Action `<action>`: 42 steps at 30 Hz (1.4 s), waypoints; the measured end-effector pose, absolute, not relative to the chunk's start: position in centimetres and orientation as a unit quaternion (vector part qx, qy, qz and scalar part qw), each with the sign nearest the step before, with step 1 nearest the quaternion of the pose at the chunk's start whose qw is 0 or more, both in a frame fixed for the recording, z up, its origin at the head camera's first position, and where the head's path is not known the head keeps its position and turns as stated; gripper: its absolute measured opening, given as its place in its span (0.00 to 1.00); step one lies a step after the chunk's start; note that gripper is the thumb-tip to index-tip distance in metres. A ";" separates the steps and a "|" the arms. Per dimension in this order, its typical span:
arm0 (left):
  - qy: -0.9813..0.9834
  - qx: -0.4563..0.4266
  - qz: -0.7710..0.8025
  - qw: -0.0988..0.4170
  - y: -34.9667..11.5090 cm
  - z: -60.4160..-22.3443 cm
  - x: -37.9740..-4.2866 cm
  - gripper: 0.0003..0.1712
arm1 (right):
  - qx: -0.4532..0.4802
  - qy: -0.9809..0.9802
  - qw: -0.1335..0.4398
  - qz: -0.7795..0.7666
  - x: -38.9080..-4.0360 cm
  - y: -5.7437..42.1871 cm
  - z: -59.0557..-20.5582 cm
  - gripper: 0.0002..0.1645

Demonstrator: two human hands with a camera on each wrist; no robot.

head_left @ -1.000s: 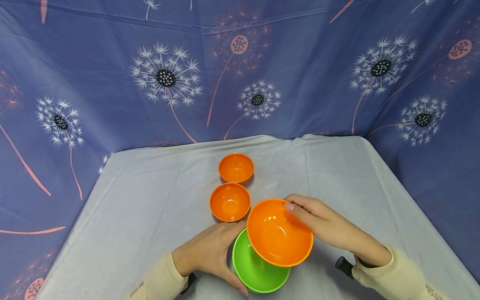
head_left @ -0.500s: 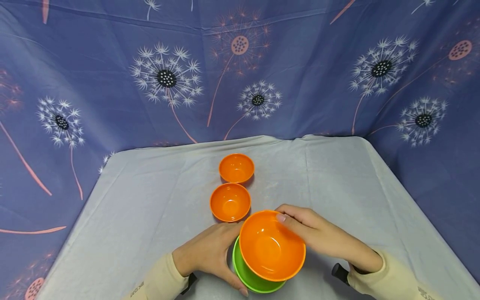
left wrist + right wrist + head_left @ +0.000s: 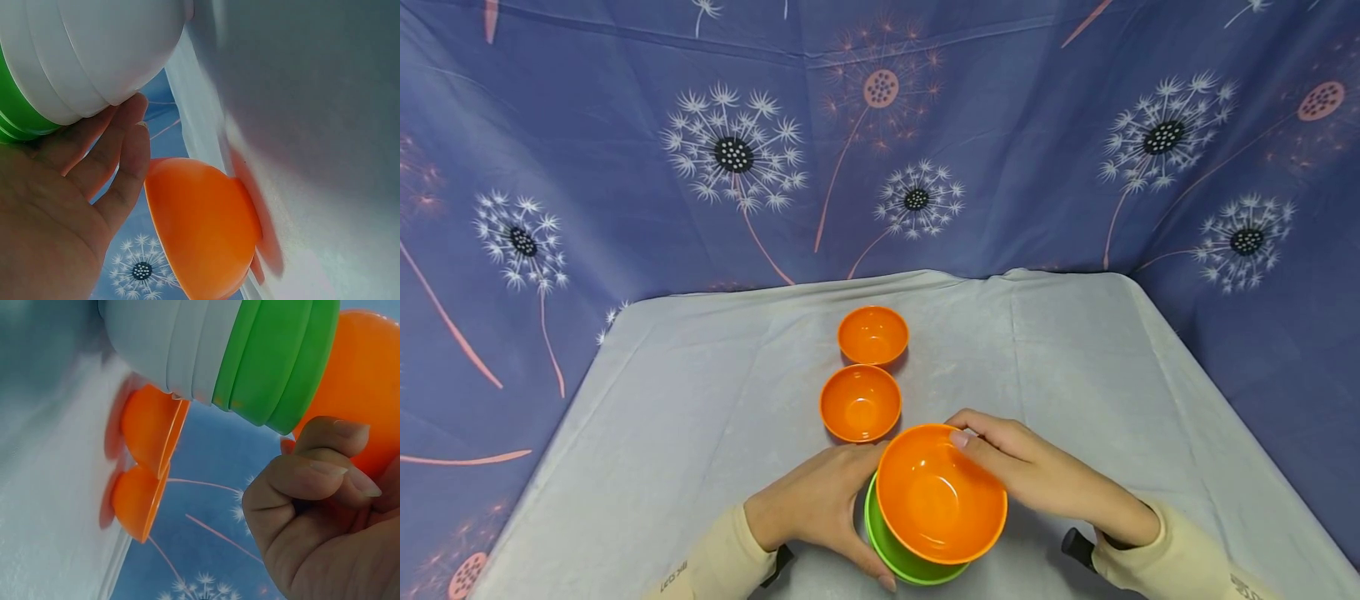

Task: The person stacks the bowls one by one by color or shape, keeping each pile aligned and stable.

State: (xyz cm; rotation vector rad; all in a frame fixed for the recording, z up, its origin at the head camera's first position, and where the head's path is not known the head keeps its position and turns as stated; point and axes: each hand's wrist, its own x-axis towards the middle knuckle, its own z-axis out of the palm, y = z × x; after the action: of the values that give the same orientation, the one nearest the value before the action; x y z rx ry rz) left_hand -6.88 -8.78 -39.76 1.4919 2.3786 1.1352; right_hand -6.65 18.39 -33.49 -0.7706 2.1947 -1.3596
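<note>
My right hand [image 3: 1030, 467] grips an orange bowl [image 3: 942, 500] by its far right rim, the thumb inside and the fingers curled underneath. That bowl is tilted over the mouth of a green bowl [image 3: 883, 533], covering most of it in the head view. Green bowls [image 3: 269, 362] top a stack whose lower part is several white bowls [image 3: 169, 344]. Around the left side of this stack curves my left hand [image 3: 823, 500], thumb at the near side. Its fingers touch the white bowls [image 3: 94, 56] in the left wrist view.
Two more orange bowls stand upright beyond the stack, a nearer one [image 3: 861, 408] and a farther one [image 3: 872, 335], rims close together. A pale grey cloth [image 3: 700, 400] covers the table. Blue dandelion-print fabric [image 3: 985, 125] hangs behind and at both sides.
My right hand has brought the orange bowl left and toward me, further over the green bowl, slowing in the last half second. My left hand has stayed in place on the stack.
</note>
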 end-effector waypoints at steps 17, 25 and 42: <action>0.787 0.491 0.371 0.047 -8.7 -39.4 -7.0 0.61 | -0.273 0.796 0.220 -0.493 -6.8 18.4 -33.8 0.13; 0.789 0.488 0.370 0.051 -8.8 -39.9 -7.0 0.61 | -0.298 0.796 0.195 -0.489 -6.7 18.3 -34.4 0.10; 0.779 0.493 0.385 0.049 -8.6 -39.5 -6.7 0.62 | -0.341 0.846 0.099 -0.397 -6.0 17.5 -35.2 0.07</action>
State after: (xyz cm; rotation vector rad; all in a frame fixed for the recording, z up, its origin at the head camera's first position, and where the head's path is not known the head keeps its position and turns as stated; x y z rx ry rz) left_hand -6.71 -8.61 -39.49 1.5005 2.3725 1.1742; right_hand -6.04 17.51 -35.24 -1.0095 2.5032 -1.1760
